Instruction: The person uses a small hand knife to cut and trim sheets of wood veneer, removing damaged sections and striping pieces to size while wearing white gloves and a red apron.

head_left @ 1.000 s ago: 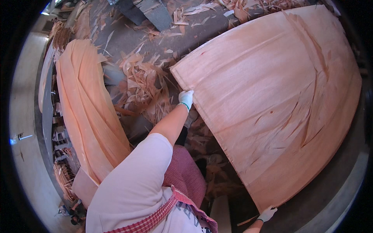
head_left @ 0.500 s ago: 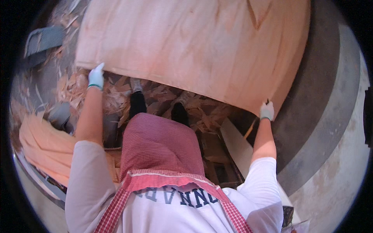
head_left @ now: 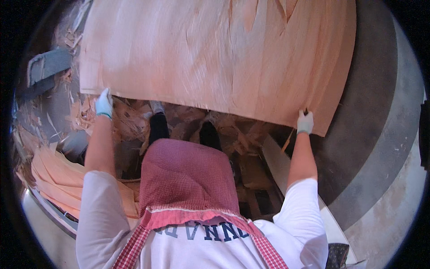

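A wide, thin sheet of reddish-tan wood veneer [head_left: 210, 58] spreads in front of me, with splits in its far part. Its near edge runs between my two gloved hands. At the near left corner, my left hand [head_left: 104, 104] is closed on the edge, fingers partly hidden by the sheet. My right hand [head_left: 305, 123] pinches the same edge close to the near right corner. A small dark bit shows at the right fingertips, too small to name. Between the hands, the edge stretches nearly straight and slopes down toward the right.
Broken veneer scraps [head_left: 179, 117] litter the floor around my feet. More veneer sheets [head_left: 62, 177] lie at the lower left. A grey block-like object [head_left: 49, 67] is at the far left. Beside my right forearm leans a pale board [head_left: 274, 157]. Dark and grey floor bands curve along the right.
The sheet's near left corner and my left hand have moved toward me and slightly left. My right hand has shifted slightly away from me, and the near edge now slopes less.
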A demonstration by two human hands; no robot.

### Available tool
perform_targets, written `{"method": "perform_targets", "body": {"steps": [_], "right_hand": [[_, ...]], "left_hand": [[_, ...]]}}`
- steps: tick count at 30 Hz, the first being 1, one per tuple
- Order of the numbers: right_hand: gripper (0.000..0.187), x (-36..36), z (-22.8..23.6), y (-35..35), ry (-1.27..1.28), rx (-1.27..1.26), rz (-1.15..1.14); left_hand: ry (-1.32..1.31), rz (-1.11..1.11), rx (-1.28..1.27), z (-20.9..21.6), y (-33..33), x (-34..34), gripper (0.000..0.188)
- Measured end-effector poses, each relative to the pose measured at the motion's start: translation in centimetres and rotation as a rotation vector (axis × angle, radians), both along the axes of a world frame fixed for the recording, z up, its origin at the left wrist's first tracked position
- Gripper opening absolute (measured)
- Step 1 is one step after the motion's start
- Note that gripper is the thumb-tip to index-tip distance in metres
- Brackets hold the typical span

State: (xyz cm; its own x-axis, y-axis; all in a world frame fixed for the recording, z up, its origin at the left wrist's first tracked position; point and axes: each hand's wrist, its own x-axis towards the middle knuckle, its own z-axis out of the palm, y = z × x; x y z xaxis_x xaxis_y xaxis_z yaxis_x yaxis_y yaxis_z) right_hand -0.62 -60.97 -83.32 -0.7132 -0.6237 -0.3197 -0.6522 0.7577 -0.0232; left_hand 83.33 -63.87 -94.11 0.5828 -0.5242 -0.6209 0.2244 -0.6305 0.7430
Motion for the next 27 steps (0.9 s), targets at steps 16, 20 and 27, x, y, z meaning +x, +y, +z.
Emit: {"method": "perform_targets", "body": {"steps": [16, 20, 27], "right_hand": [[0.044, 0.2, 3.3, 13.4, -0.051, -0.144, -0.236], [0.043, -5.1, 5.2, 19.9, 0.115, 0.02, -0.364], [0.037, -13.1, 10.4, 19.4, 0.393, -0.128, -0.304]], "left_hand": [[-1.185, -1.3, 0.106, 9.9, -1.0, -33.9, 0.06], [-1.119, -1.391, 0.133, 9.8, -1.8, -33.7, 0.063], [-1.1, -1.475, 0.179, 9.8, -2.5, -33.6, 0.067]]}}
